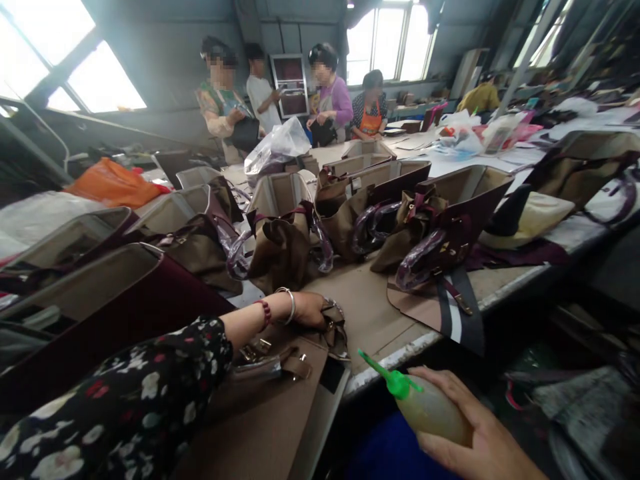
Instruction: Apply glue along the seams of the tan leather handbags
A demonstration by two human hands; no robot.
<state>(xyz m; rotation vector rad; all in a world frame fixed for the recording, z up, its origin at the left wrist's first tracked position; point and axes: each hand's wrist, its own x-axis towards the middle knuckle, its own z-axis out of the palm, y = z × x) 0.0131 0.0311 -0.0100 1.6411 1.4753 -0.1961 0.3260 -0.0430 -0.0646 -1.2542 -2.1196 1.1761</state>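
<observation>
My right hand [475,423] is wrapped around a squeeze bottle [435,410] of yellowish liquid, its green nozzle pointing up and left, in front of the table edge. Stretched across the table, my left hand [309,311] has its fingers closed on a bunched piece of brown fabric [336,333]; the fingertips are partly hidden. Under my left forearm lies a flat brown panel [280,427] carrying a strap with metal buckles [297,365]. Just beyond the left hand stands an unfinished handbag [280,257] with brown fabric and plastic-wrapped handles.
Several open maroon and brown bag bodies [395,180] line the table. At the right sit a cut-open pale container [537,217] and a striped panel [450,310] overhanging the edge. An orange bag [113,183] lies at left. Several people [327,93] stand or sit at the back.
</observation>
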